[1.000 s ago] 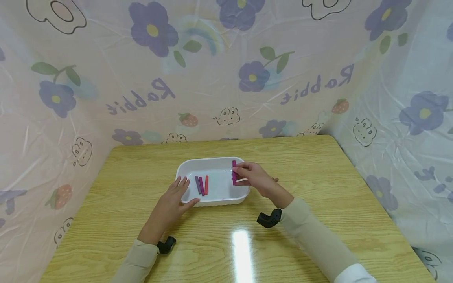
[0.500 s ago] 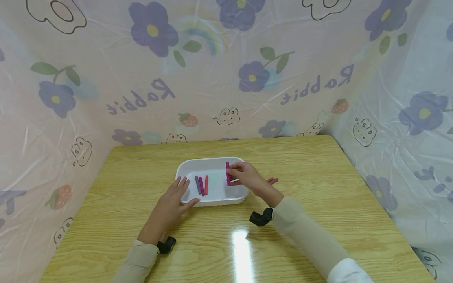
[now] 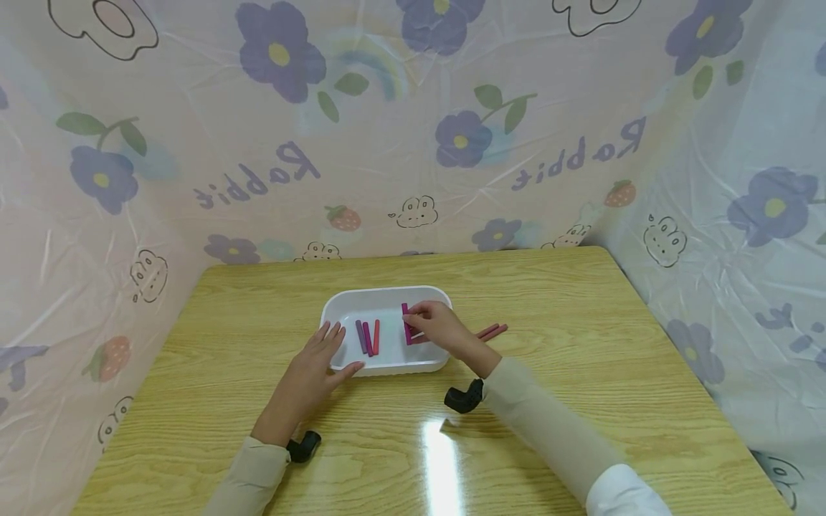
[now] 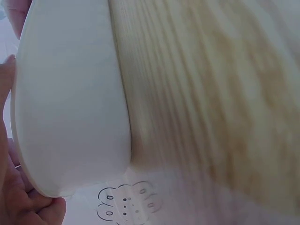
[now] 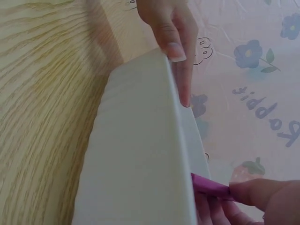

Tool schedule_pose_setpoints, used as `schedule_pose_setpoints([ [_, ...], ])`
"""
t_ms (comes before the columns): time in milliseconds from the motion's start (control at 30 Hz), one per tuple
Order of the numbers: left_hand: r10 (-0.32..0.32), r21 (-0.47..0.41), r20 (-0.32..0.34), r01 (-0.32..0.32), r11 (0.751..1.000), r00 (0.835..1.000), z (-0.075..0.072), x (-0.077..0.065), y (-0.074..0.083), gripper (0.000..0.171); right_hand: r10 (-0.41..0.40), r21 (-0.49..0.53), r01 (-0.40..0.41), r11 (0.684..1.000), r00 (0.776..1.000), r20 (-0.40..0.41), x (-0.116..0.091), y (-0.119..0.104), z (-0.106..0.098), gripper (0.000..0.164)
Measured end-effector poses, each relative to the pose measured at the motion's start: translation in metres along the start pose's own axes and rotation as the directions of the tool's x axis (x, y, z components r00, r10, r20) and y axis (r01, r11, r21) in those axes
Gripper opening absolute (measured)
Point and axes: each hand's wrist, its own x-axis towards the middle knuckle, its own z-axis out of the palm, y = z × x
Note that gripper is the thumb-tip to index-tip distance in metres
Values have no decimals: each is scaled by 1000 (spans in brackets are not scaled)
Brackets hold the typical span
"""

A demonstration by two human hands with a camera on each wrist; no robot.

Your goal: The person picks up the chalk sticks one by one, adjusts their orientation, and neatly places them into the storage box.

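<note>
In the head view my right hand (image 3: 441, 328) pinches a slim magenta stick (image 3: 406, 315), upright in the picture, over the right half of a white tray (image 3: 393, 370). Its exact kind is unclear; it could be a crayon. The right wrist view shows the magenta stick (image 5: 211, 185) between thumb and fingers, just inside the wall. A dull purple stick (image 3: 360, 335), a magenta stick (image 3: 368, 340) and an orange-red stick (image 3: 376, 337) lie inside on the left. My left hand (image 3: 315, 362) rests on the tray's left end, fingers fairly straight, thumb at the near rim.
Two dark pink sticks (image 3: 494, 332) lie on the wooden table (image 3: 555, 301) right of the tray, partly hidden by the right wrist. Black wrist devices (image 3: 463, 398) sit below both wrists. A flower-printed cloth (image 3: 387, 165) hangs behind and at both sides.
My right hand has moved left and slightly toward me, lowering the magenta stick over the tray. The two sticks on the table have come into fuller view. The left hand stays put.
</note>
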Motion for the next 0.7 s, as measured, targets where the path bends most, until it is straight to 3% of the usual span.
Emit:
schedule_pose_setpoints([
  [700,-1,-6,-9,1,1000,1000,1,1,0,88,25,-156,-28,987,1000,-19,15,15,13,20],
])
